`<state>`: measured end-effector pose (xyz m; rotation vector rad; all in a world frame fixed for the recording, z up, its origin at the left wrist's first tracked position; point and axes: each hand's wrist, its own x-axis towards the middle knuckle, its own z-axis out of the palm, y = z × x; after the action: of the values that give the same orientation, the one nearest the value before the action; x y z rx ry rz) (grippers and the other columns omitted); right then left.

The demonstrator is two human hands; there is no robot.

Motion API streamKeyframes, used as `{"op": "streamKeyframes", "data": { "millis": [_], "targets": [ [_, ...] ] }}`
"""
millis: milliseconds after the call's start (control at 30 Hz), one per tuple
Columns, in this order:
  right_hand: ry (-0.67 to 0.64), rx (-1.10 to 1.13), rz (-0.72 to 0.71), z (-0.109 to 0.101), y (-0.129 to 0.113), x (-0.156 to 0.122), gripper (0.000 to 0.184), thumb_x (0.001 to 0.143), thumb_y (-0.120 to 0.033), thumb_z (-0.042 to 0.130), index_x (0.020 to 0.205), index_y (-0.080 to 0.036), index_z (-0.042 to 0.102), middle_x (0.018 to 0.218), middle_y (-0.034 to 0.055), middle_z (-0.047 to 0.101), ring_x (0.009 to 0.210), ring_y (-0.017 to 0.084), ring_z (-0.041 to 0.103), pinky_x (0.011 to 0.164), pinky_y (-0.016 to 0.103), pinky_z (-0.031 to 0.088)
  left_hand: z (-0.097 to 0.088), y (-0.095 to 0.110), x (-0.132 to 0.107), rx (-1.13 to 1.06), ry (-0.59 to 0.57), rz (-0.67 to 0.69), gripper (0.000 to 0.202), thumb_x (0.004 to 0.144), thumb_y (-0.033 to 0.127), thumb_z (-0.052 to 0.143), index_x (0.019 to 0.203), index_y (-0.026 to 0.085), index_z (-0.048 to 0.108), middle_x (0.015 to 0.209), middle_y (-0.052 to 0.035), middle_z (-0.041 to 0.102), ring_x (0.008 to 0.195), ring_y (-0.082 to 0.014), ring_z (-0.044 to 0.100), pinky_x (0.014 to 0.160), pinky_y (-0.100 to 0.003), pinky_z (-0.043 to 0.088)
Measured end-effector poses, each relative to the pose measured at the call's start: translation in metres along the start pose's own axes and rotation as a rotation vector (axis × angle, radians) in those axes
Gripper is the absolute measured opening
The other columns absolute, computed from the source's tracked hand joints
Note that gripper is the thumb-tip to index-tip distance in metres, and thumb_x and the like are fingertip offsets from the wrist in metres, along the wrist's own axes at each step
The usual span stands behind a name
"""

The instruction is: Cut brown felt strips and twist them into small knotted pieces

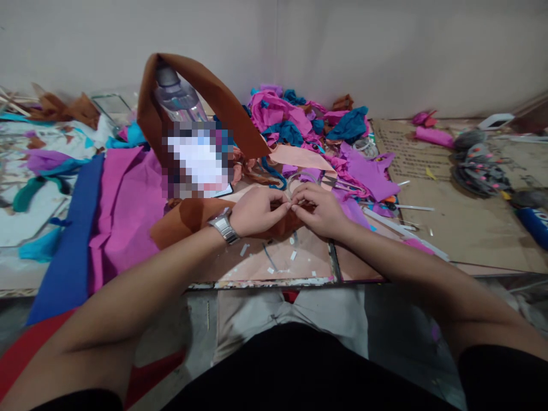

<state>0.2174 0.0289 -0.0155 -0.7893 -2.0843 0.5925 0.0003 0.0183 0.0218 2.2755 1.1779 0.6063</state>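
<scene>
No word reads whole from here. On your far right, a blue can (533,224) carries big white letters; the edge of view cuts them, leaving what may be an "O" and part of another letter. The cardboard (454,228) on the counter (312,262), right side, bears several printed lines near its back left edge, dark on brown, too small and soft to make out. Bottle (171,94) behind the blurred patch: pinkish markings, no lettering you could read. Phone (225,190): screen pixelated. Your wristwatch (224,226): no numerals legible.
</scene>
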Motion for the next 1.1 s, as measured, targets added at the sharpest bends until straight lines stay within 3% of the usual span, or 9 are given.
{"op": "streamKeyframes", "data": {
  "millis": [367, 733, 1100],
  "targets": [
    [-0.068, 0.088, 0.084, 0.0007, 0.0009, 0.0002, 0.010, 0.093, -0.018, 0.059, 0.084, -0.022, 0.060, 0.096, 0.0052, 0.068, 0.095, 0.021, 0.064, 0.087, 0.038, 0.052, 0.0038, -0.0006, -0.0029, 0.203, 0.034, 0.093, 0.036, 0.103, 0.043, 0.049, 0.099, 0.021, 0.077, 0.083, -0.0059, 0.075, 0.079, -0.0216, 0.066, 0.074, -0.034, 0.040],
    [-0.021, 0.117, 0.101, -0.0026, -0.0028, -0.0002, 0.005, 0.093, -0.023, 0.065, 0.089, -0.022, 0.067, 0.098, 0.0056, 0.069, 0.095, 0.021, 0.066, 0.086, 0.036, 0.052, -0.0032, 0.0013, -0.0026, 0.133, 0.077, 0.086, 0.029, 0.098, 0.037, 0.054, 0.093, 0.020, 0.077, 0.083, -0.0039, 0.076, 0.076, -0.0189, 0.067, 0.072, -0.032, 0.042],
    [-0.018, 0.125, 0.034, -0.0021, -0.0033, 0.0007, 0.009, 0.091, -0.015, 0.061, 0.085, -0.022, 0.063, 0.095, 0.0055, 0.068, 0.094, 0.020, 0.065, 0.088, 0.037, 0.052, -0.0031, 0.0028, -0.0034, 0.101, 0.065, 0.103, 0.026, 0.095, 0.036, 0.058, 0.095, 0.019, 0.078, 0.085, -0.0037, 0.077, 0.076, -0.0182, 0.068, 0.072, -0.031, 0.042]
  ]
}}
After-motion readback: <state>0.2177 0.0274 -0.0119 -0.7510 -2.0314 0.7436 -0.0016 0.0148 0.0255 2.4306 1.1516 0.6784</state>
